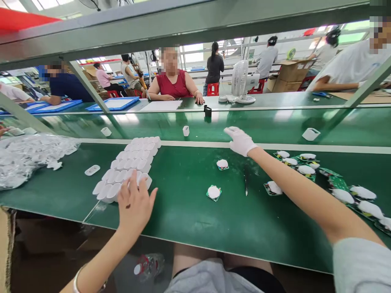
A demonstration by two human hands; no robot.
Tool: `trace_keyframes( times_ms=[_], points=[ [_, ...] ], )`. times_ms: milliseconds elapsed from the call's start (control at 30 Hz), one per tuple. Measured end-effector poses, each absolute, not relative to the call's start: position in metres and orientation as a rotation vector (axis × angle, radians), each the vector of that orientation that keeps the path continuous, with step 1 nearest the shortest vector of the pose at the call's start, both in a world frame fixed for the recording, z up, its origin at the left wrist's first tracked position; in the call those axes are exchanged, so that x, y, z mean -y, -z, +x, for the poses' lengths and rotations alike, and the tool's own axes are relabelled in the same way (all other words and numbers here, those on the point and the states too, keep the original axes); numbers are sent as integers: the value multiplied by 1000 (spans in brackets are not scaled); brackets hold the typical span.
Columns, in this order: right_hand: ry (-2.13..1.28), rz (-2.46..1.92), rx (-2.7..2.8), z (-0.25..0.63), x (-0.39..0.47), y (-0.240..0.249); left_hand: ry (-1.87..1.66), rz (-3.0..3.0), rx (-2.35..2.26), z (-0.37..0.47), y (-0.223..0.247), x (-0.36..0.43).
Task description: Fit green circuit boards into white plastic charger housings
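Observation:
My left hand (pixel 134 201), bare, rests with fingers spread at the near right corner of a block of white plastic housings (pixel 128 156) standing in rows. Its fingertips touch or overlap the nearest ones. To the right, my right hand (pixel 240 141) wears a white glove and hovers by the pale strip at the bench's far edge. Its fingers stretch leftward, and I see nothing in them. Below it lie a green circuit board with a white round top (pixel 222 164), a similar board (pixel 214 193), and a slim black pen-like tool (pixel 246 181).
Many more white-topped boards (pixel 306 169) lie at right. A bag of clear plastic (pixel 30 156) and a white oval piece (pixel 92 170) are at left. White housings (pixel 186 130) stand on the green belt (pixel 262 122). A metal beam (pixel 195 28) crosses overhead; a person (pixel 172 83) sits opposite.

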State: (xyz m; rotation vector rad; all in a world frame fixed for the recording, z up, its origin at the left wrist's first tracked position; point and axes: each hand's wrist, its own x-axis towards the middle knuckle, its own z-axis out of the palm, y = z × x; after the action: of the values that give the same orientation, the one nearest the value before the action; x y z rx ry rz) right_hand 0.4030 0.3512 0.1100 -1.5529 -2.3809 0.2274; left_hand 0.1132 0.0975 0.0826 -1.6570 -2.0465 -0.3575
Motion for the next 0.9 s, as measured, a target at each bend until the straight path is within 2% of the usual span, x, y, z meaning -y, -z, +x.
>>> trace_keyframes(
  times_ms=[133, 300, 500, 567, 700, 900],
  points=[
    [-683, -934, 2972, 395, -306, -114, 188, -1548, 2061, 97, -82, -91],
    [-430, -1374, 2889, 408, -270, -106, 245, -1633, 2180, 108, -80, -108],
    [-454, -1415, 2682, 435, -247, -89, 749, -2282, 2421, 170, -79, -168],
    [-396, -1450, 2589, 438, -241, -81, 867, -2417, 2405, 197, -79, -188],
    [-244, -1520, 2400, 434, -232, -68, 860, -2672, 2283, 230, -76, -213],
    [-217, -1496, 2221, 423, -225, -65, 1183, -2874, 2061, 224, -60, -220]
  ],
)
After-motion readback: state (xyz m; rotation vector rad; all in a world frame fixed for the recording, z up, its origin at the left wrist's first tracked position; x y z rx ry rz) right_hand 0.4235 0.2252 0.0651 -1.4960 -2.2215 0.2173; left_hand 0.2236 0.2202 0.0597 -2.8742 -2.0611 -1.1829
